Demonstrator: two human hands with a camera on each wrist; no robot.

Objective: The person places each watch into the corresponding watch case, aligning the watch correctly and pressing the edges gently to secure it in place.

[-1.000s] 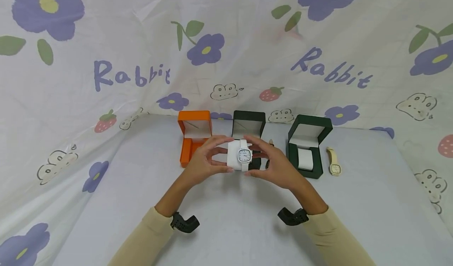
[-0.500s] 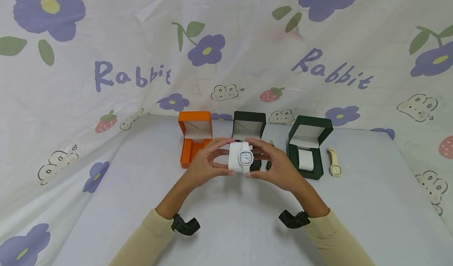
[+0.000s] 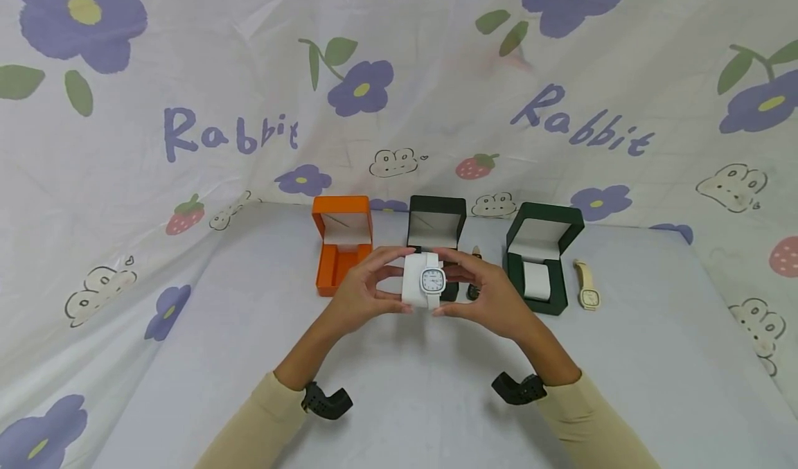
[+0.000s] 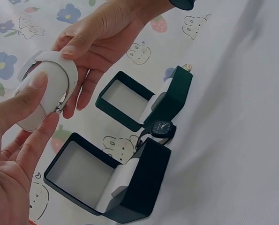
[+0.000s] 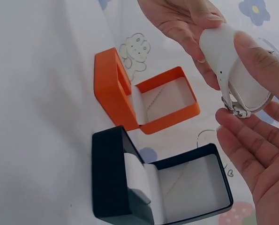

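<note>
A white wristwatch (image 3: 433,280) with a square dial sits strapped round a white watch cushion (image 3: 411,282), nearer its right end. My left hand (image 3: 361,290) pinches the cushion's left end between thumb and fingers. From the other side my right hand (image 3: 483,287) grips the watch end, its thumb tip at the strap (image 4: 70,70) in the left wrist view. Underneath, the strap's buckle (image 5: 237,110) is fastened, with fingertips close to it. Both hands hold the cushion raised in front of an open dark green watch box (image 3: 437,221), which they partly cover.
An open orange watch box (image 3: 327,268) stands left of the dark one. To the right is another open green box (image 3: 555,296) with a white cushion (image 3: 537,280) inside. A black watch (image 4: 162,127) lies between the green boxes, and a gold watch (image 3: 587,287) lies at far right.
The cushion and watch have come slightly nearer to me, with both hands keeping their hold. The boxes and other watches stay put.
</note>
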